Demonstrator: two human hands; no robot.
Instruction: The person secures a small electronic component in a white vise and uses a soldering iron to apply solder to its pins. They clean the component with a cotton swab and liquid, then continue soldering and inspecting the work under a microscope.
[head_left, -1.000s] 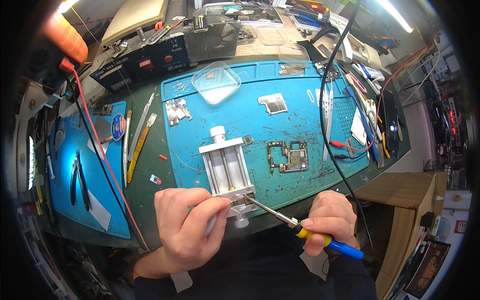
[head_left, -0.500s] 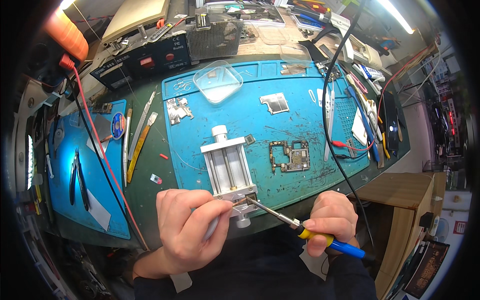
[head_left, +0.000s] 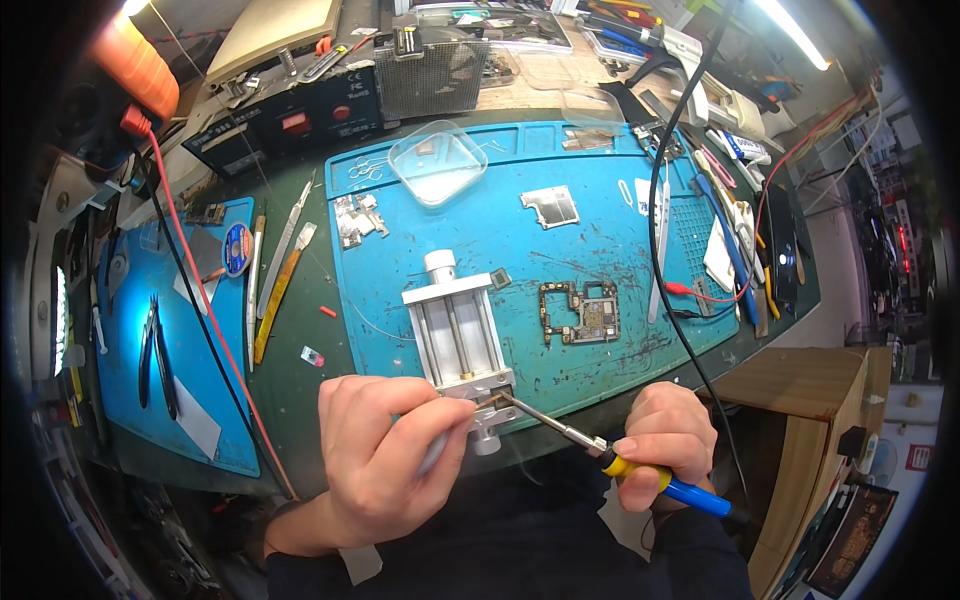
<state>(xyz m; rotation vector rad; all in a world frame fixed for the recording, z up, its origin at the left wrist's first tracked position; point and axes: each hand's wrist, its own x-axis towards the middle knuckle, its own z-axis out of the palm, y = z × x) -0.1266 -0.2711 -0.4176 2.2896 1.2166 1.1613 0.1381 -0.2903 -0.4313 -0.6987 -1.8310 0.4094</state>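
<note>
My right hand [head_left: 672, 440] is closed around the yellow and blue handle of a soldering iron [head_left: 570, 432]. Its metal tip reaches left to the small clamp at the near end of a silver board holder [head_left: 459, 335]. My left hand [head_left: 385, 440] pinches a thin copper-coloured strip, apparently desoldering braid [head_left: 486, 403], which meets the iron's tip at that clamp. Part of a whitish rounded piece [head_left: 434, 452] shows in the left palm; the fingers hide the rest. Whatever sits in the clamp is small and partly covered. Beside the holder's far end lies a small square chip [head_left: 501, 278].
A phone circuit board [head_left: 580, 312] lies right of the holder on the blue mat [head_left: 400, 240]. Behind are a metal shield plate [head_left: 550, 207] and a clear plastic box [head_left: 437, 165]. A black cable [head_left: 655, 230] hangs across the right side. Cutters [head_left: 155, 360] and knives [head_left: 283, 290] lie left.
Both hands have shifted slightly right, and the iron's tip and the braid have moved a little right at the clamp. A faint wisp now shows below the iron. The board holder stays put.
</note>
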